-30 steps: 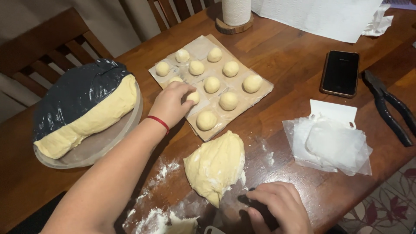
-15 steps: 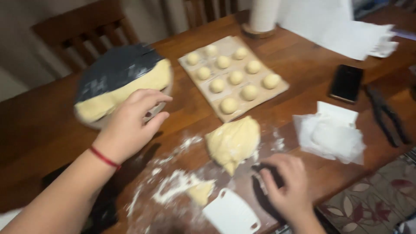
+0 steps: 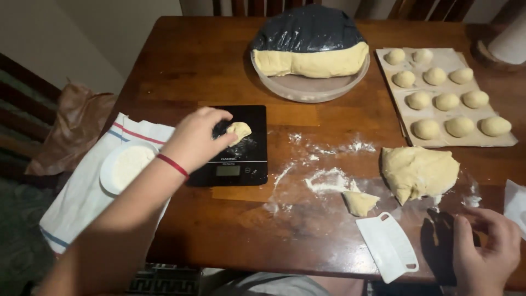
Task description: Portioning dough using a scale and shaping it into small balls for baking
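We have our left hand [image 3: 193,138] over the black scale [image 3: 236,147], fingertips pinched narrowly on a small dough piece [image 3: 239,130] that sits just ahead of them, resting on the scale's plate. The piece is roundish, with no clear long axis. Our right hand [image 3: 485,253] lies well apart, fingers loosely curled and holding nothing we can see, just beside the white scraper [image 3: 388,246]. A cut scrap of dough [image 3: 359,202] and the big lump [image 3: 419,171] lie nearer those right fingers than the left.
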